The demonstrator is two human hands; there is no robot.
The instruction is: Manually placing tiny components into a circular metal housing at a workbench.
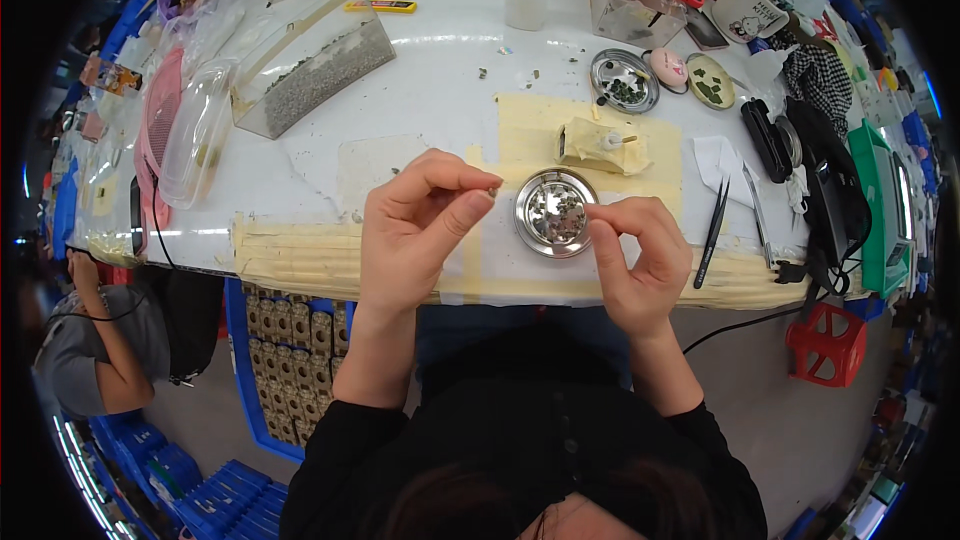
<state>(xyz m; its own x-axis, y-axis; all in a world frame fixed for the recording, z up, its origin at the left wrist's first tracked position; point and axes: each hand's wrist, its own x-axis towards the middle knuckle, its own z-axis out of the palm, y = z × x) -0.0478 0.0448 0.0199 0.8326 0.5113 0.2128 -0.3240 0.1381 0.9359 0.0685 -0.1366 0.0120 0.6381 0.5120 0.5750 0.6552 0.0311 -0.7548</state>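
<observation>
My left hand [425, 225] is raised over the front of the table, thumb and forefinger pinching a tiny piece [492, 192] too small to name. Just to its right is a round shiny metal dish [556, 248] with many small dark and silvery bits in it. At the dish's right rim, my right hand [643, 258] has its thumb and forefinger closed together; whatever lies between them is too small to make out. Behind the dish rests a small block wrapped in yellowish tape [603, 145] with a pale peg on top.
Black tweezers [713, 235] and a metal tool [757, 215] lie to the right. Farther back are a metal dish of green bits [625, 80], a white squeeze bottle [525, 2] and a clear box of grey granules [320, 80]. A co-worker's arm [110, 340] shows at left.
</observation>
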